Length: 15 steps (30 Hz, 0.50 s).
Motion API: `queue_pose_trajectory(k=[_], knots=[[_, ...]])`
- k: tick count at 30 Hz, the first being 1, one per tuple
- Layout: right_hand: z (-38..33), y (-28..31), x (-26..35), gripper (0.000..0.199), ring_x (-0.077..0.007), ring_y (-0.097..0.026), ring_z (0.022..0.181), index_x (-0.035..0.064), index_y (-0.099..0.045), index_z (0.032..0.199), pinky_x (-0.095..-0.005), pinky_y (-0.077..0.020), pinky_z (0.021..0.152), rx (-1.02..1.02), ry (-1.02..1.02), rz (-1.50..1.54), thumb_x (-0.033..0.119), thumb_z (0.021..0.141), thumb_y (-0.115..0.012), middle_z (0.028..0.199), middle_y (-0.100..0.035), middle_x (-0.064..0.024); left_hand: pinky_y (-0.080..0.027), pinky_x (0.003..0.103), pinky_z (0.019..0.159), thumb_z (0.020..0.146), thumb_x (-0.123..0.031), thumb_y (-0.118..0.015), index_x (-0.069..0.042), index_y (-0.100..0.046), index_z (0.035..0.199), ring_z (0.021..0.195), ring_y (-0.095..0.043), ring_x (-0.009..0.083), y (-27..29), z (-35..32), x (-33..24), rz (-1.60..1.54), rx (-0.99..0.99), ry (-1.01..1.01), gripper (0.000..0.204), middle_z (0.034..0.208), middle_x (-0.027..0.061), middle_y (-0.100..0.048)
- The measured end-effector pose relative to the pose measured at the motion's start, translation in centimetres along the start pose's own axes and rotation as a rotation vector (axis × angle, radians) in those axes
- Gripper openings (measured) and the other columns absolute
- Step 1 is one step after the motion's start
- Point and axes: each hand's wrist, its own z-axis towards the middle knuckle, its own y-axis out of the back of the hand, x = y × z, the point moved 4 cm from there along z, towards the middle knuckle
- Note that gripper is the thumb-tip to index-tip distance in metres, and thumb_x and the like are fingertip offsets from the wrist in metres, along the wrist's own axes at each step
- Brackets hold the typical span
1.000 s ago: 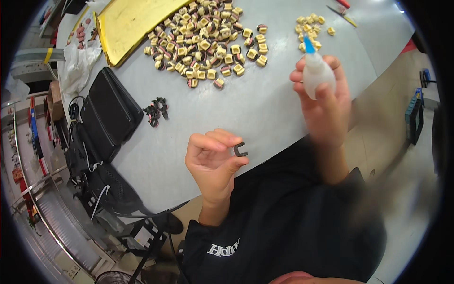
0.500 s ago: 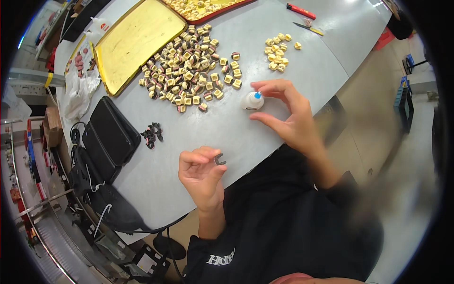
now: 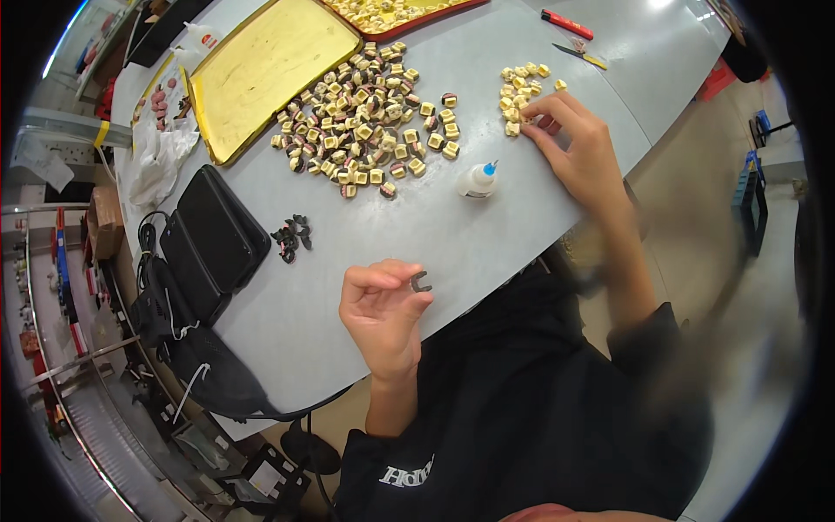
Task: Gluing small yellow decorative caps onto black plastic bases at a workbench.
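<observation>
My left hand (image 3: 383, 313) pinches a small dark grey U-shaped piece (image 3: 418, 284) between thumb and fingertips, raised above the table's near side. My right hand (image 3: 578, 148) reaches to the near end of a loose group of small cream hollow cube pieces (image 3: 522, 83). Its thumb and index finger close on one of these cream pieces at the group's edge, mostly covered by the fingertips. Between the hands, a white squeeze bottle (image 3: 477, 181) with a blue tip stands upright on the table, untouched.
A large heap of cream-and-dark pieces (image 3: 357, 122) covers the table's middle. Behind are a yellow tray (image 3: 270, 78) and a red-rimmed tray (image 3: 417, 29). Small black parts (image 3: 292, 237) lie near a black folded device (image 3: 217, 230). A red marker (image 3: 567, 24) and a knife (image 3: 580, 56) lie far right.
My right hand has let go of the squeeze bottle, leaving it standing, and moved away and right to the cream pieces. The left hand keeps its U-shaped piece.
</observation>
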Motion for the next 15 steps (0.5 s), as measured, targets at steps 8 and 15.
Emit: queue_pose_trajectory(k=[8,15], knots=[[0.0,0.2,0.5,0.016,-0.0151,-0.056,0.068,-0.0022,-0.058,0.089,-0.0250,-0.0465,0.064,0.057,0.021,0.062,-0.003,0.074,-0.063,0.085,-0.058,-0.0082,-0.044,0.030,0.075,0.063,0.014,-0.069,-0.005,-0.048,0.085,0.083,-0.055,0.0186,0.2,-0.1,-0.3,0.055,0.004,-0.020,0.036,0.088,0.0125,-0.060],[-6.5,-1.3,7.7,0.018,-0.0173,-0.060,0.078,-0.0048,-0.061,0.083,-0.0276,-0.0518,0.067,0.154,-0.229,1.107,-0.013,0.068,-0.065,0.090,-0.058,-0.0161,-0.045,0.029,0.070,0.062,0.008,-0.074,-0.006,-0.050,0.081,0.079,-0.053,0.0186,-0.6,0.0,-0.2,0.117,0.086,-0.079,0.034,0.084,0.0124,-0.063]])
